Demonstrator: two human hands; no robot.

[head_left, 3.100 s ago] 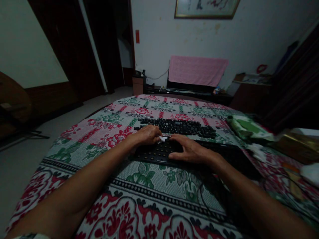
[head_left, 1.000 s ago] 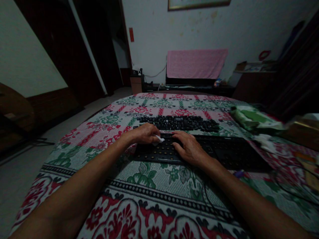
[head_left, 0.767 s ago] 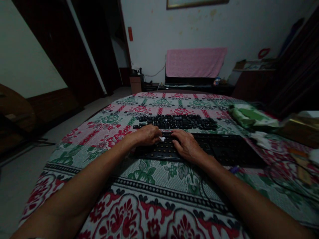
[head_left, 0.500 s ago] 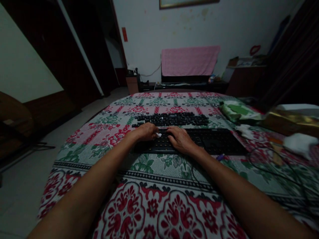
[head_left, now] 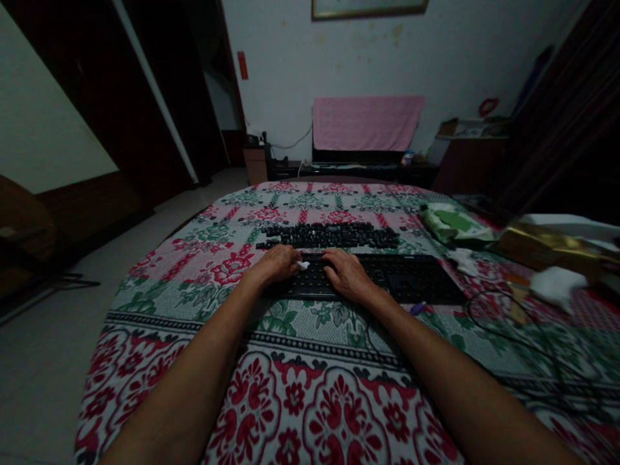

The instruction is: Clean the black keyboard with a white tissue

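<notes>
A black keyboard (head_left: 429, 279) with its keycaps off lies across the table in front of me. Over its left part, my left hand (head_left: 279, 261) is closed on a small wad of white tissue (head_left: 303, 265), which pokes out past the fingertips. My right hand (head_left: 349, 274) rests on the middle of the keyboard, palm down, fingers bent but apart, with nothing seen in it. Just beyond the keyboard, loose black keycaps (head_left: 334, 234) are laid out in a long band. The left end of the keyboard is partly hidden by my left hand.
A patterned cloth (head_left: 290, 349) covers the table. To the right lie a green and white packet (head_left: 453, 223), crumpled tissue (head_left: 464, 261), a larger white wad (head_left: 558, 287), a golden box (head_left: 537, 248), a brush-like tool (head_left: 518, 300), a purple plug (head_left: 417, 308) and a looped black cable (head_left: 508, 337).
The view has shifted slightly, so things on the right appear further left. My left hand with the tissue has moved very little, and my right hand stays on the keyboard.
</notes>
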